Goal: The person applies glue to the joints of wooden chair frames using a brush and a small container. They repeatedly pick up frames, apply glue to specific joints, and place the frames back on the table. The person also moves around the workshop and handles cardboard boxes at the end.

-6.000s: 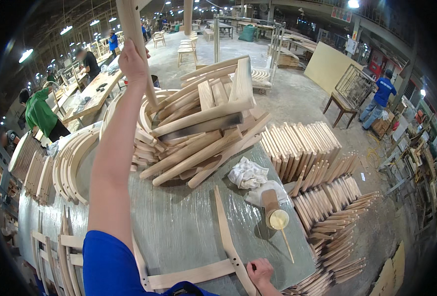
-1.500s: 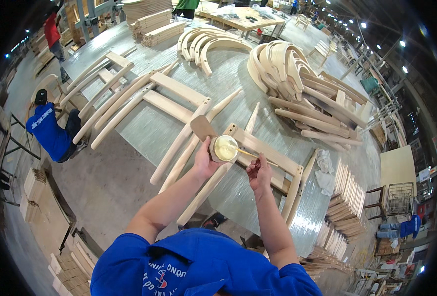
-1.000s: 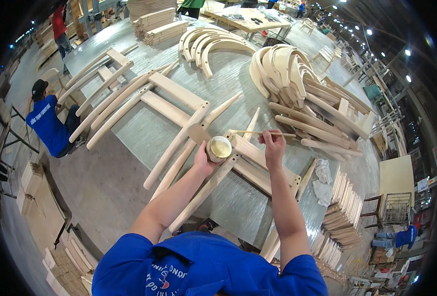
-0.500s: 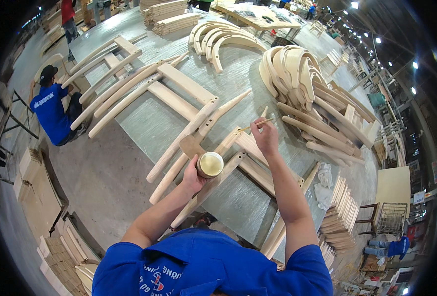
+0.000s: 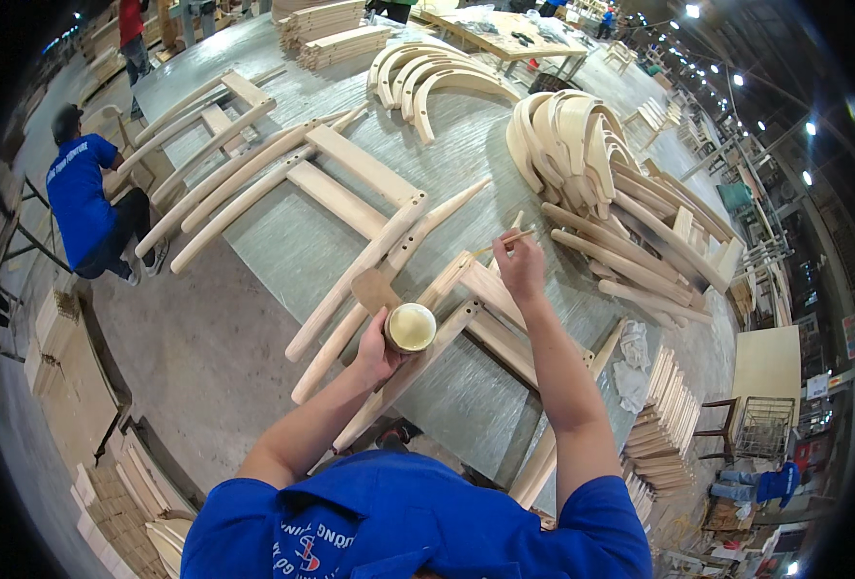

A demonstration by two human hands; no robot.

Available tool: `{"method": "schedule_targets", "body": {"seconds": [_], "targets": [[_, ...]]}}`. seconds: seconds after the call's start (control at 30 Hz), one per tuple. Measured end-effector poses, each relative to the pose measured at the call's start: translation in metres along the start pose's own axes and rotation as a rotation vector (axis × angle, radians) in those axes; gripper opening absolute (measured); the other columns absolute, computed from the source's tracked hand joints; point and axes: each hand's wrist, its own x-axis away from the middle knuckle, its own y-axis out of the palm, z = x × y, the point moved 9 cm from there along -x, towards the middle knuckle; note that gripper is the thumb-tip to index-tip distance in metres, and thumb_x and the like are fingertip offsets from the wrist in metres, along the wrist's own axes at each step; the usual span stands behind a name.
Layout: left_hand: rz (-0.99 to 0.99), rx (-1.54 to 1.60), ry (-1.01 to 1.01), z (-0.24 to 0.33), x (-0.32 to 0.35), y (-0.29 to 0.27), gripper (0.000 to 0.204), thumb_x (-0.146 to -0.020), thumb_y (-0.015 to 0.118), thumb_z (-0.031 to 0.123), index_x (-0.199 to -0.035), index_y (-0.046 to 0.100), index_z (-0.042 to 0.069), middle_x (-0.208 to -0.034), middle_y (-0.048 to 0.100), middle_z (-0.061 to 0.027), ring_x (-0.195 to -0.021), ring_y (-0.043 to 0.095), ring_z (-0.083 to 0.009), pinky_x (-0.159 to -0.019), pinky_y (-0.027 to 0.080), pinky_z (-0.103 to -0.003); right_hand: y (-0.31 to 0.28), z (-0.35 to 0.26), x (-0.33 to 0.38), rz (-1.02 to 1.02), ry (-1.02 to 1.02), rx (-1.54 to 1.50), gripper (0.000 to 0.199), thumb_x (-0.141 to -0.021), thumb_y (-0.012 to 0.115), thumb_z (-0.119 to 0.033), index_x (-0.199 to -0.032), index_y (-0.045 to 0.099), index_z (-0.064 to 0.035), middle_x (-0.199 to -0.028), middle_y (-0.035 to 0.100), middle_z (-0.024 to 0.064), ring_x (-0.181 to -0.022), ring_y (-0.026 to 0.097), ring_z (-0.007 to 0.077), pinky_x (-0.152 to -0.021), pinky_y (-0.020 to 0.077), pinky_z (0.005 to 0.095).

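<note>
My left hand (image 5: 379, 353) is wrapped round a small round tub (image 5: 411, 328) of pale yellowish liquid, likely glue. A flat tan wooden piece (image 5: 376, 289) juts out beside its fingers; whether the hand holds it I cannot tell. A thin wooden stick (image 5: 524, 234) is pinched in my right hand (image 5: 521, 266). Its tip is at the holed end of a pale wooden chair frame (image 5: 445, 280) on the metal-topped table. Closer to me, another frame's leg (image 5: 418, 365) passes beneath the tub.
Joined chair frames (image 5: 360, 180) lie to the left. Curved wooden parts (image 5: 437, 77) rest at the far side, with heaped curved pieces (image 5: 567, 145) and legs (image 5: 630, 256) on the right. Crumpled plastic (image 5: 631, 372) sits near the right edge. A blue-shirted person (image 5: 84, 198) crouches at left.
Both my hands stay nearly where they were, the stick still at the frame's end. The crouching person at left has raised their body and turned slightly.
</note>
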Motion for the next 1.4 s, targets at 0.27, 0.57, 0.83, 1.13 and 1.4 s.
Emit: {"method": "schedule_targets", "body": {"seconds": [0.27, 0.57, 0.83, 1.13, 1.4], "targets": [[-0.027, -0.021, -0.033, -0.003, -0.003, -0.002, 0.052, -0.095, 0.028, 0.046, -0.124, 0.044, 0.006, -0.122, 0.052, -0.0145, -0.109, 0.054, -0.0328, -0.09, 0.044, -0.054, 0.025, 0.009, -0.008, -0.177, -0.014, 0.025, 0.016, -0.082, 0.059, -0.025, -0.079, 0.062, -0.009, -0.068, 0.062, 0.0058, -0.071, 0.06, 0.0247, -0.067, 0.0417, 0.0387], [-0.016, -0.027, -0.007, -0.003, -0.004, -0.006, 0.052, -0.095, 0.028, 0.046, -0.123, 0.046, 0.006, -0.12, 0.054, -0.0138, -0.108, 0.054, -0.0328, -0.089, 0.045, -0.055, 0.012, -0.002, -0.013, -0.151, -0.058, 0.063, 0.017, -0.083, 0.057, -0.025, -0.08, 0.063, -0.0097, -0.067, 0.061, 0.006, -0.072, 0.059, 0.0244, -0.069, 0.0408, 0.0399], [0.056, -0.024, -0.002, -0.002, 0.001, -0.002, 0.048, -0.096, 0.03, 0.043, -0.122, 0.045, 0.006, -0.12, 0.053, -0.0135, -0.108, 0.055, -0.0318, -0.087, 0.046, -0.053, 0.031, -0.017, -0.005, -0.229, -0.143, 0.11, 0.017, -0.082, 0.058, -0.027, -0.078, 0.062, -0.01, -0.065, 0.062, 0.0057, -0.07, 0.06, 0.0252, -0.064, 0.0443, 0.0413], [0.023, -0.01, -0.008, -0.001, 0.001, 0.001, 0.047, -0.096, 0.03, 0.043, -0.123, 0.045, 0.007, -0.122, 0.052, -0.0119, -0.111, 0.053, -0.0309, -0.086, 0.047, -0.052, 0.029, -0.004, -0.008, -0.248, -0.037, 0.138, 0.025, -0.083, 0.057, -0.028, -0.082, 0.064, -0.0043, -0.074, 0.063, 0.0137, -0.065, 0.061, 0.0288, -0.063, 0.047, 0.0367], [0.188, -0.086, 0.266, 0.054, -0.017, 0.027, 0.041, -0.094, 0.041, 0.038, -0.12, 0.045, 0.008, -0.119, 0.053, -0.0094, -0.107, 0.055, -0.0261, -0.088, 0.047, -0.048, -0.026, 0.01, 0.026, 0.123, 0.38, -0.758, 0.019, -0.089, 0.059, -0.018, -0.08, 0.057, -0.0014, -0.068, 0.063, 0.0057, -0.064, 0.058, 0.0078, -0.061, 0.0443, 0.0207]]}}
